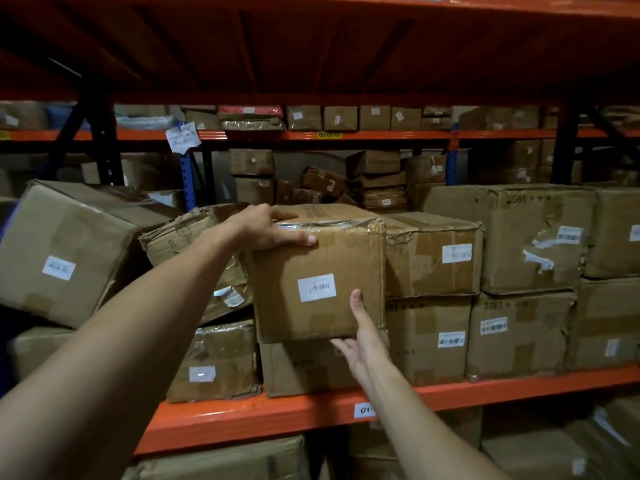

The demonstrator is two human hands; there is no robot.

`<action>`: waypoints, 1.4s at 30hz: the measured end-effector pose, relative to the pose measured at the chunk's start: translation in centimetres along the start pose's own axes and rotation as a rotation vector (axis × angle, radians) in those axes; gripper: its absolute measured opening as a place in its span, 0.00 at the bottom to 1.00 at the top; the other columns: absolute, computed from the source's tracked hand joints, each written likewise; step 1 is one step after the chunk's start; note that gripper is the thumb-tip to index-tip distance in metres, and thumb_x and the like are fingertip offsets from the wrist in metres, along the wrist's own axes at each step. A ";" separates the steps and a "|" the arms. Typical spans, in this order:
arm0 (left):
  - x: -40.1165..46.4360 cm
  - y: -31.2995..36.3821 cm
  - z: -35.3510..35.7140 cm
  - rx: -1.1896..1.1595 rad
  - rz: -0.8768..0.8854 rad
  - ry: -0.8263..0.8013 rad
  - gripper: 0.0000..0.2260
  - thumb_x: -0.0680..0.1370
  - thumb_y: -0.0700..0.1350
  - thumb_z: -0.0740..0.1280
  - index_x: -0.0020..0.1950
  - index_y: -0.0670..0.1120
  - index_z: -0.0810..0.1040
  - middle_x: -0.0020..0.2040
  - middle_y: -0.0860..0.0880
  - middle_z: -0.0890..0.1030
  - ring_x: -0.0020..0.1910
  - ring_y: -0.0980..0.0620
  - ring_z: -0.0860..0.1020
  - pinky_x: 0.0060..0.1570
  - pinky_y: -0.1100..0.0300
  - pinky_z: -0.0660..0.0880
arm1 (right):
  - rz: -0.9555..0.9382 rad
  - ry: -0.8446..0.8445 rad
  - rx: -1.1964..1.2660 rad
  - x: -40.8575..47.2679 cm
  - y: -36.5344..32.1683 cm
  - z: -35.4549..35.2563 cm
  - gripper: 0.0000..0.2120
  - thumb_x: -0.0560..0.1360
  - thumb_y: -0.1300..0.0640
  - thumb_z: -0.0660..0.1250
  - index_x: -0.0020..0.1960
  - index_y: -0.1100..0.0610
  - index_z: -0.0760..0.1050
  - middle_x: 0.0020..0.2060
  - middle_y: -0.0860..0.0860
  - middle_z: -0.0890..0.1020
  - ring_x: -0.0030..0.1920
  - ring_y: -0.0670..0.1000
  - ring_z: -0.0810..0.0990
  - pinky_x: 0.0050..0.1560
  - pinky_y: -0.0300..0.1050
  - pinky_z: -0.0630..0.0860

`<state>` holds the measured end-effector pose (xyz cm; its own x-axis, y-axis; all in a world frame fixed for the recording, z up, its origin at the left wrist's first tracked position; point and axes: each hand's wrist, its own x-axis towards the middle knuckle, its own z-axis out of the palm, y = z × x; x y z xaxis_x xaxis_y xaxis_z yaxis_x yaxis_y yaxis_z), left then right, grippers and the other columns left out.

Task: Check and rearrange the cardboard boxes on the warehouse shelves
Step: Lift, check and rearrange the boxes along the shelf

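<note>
- The left hand (268, 227) lies over the top left edge of a taped cardboard box (320, 275), thumb pressed flat on the front face just under the rim, fingers spread across the lid.
- The right hand (363, 336) cups the same box at its lower right corner: thumb upright against the front face, fingers curled beneath the bottom edge.
- Between the two hands, on the front face, sits a white barcode label (317, 287), below the left thumb and just up-left of the right thumb.
- Directly under the right hand's fingers lies a lower box (304, 370), on which the held box appears to rest, though I cannot tell whether they touch.
- Left of the left forearm, a crushed box (188, 237) leans at a tilt, touching the held box's side.
- Further left of it, a large box (74, 251) tips sideways.
- Right of the right hand, touching the held box, stands a stack of two labelled boxes (433, 292).
- Below the right wrist runs the orange shelf beam (263, 415), with a small white tag beside the forearm.
</note>
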<state>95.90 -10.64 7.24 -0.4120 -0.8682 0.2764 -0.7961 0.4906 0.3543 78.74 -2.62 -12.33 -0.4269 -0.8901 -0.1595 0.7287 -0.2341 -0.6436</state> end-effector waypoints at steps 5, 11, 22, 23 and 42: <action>0.9 -0.1 0.2 0.000 0.012 0.014 0.61 0.46 0.86 0.65 0.77 0.62 0.70 0.75 0.45 0.74 0.71 0.40 0.73 0.63 0.45 0.73 | -0.156 0.083 -0.177 0.6 -1.1 0.1 0.56 0.63 0.47 0.82 0.82 0.49 0.53 0.74 0.57 0.72 0.65 0.63 0.79 0.56 0.64 0.81; 4.1 -1.1 1.0 -0.008 0.017 0.038 0.58 0.49 0.85 0.68 0.76 0.63 0.72 0.74 0.45 0.75 0.70 0.40 0.75 0.62 0.46 0.73 | -0.624 0.168 -1.115 2.6 -3.7 0.6 0.43 0.75 0.38 0.71 0.81 0.54 0.60 0.78 0.58 0.64 0.77 0.60 0.63 0.75 0.56 0.61; 11.9 -3.7 2.2 -0.042 0.056 0.029 0.48 0.58 0.79 0.74 0.75 0.60 0.74 0.72 0.46 0.76 0.69 0.42 0.75 0.66 0.46 0.74 | -0.888 -0.094 -1.948 9.2 -5.7 4.1 0.45 0.83 0.51 0.62 0.78 0.35 0.27 0.74 0.52 0.19 0.81 0.64 0.47 0.75 0.71 0.52; 12.3 -3.8 2.3 -0.039 0.054 0.040 0.48 0.58 0.79 0.73 0.75 0.59 0.74 0.73 0.46 0.76 0.69 0.41 0.75 0.67 0.46 0.74 | -0.847 -0.073 -1.946 9.7 -5.5 4.3 0.45 0.83 0.51 0.62 0.77 0.34 0.27 0.74 0.52 0.20 0.81 0.66 0.46 0.75 0.72 0.52; 4.0 -20.0 -4.8 0.145 -0.290 0.306 0.56 0.66 0.80 0.63 0.85 0.51 0.52 0.82 0.36 0.60 0.79 0.34 0.60 0.77 0.37 0.59 | -0.948 -0.732 -1.838 5.3 3.4 8.9 0.20 0.79 0.61 0.65 0.71 0.58 0.74 0.64 0.57 0.80 0.64 0.59 0.78 0.66 0.52 0.72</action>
<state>112.32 -23.56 5.59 -0.0293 -0.8958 0.4435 -0.9222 0.1954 0.3337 83.70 -11.66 -8.70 0.2934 -0.8214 0.4891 -0.8776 -0.4343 -0.2031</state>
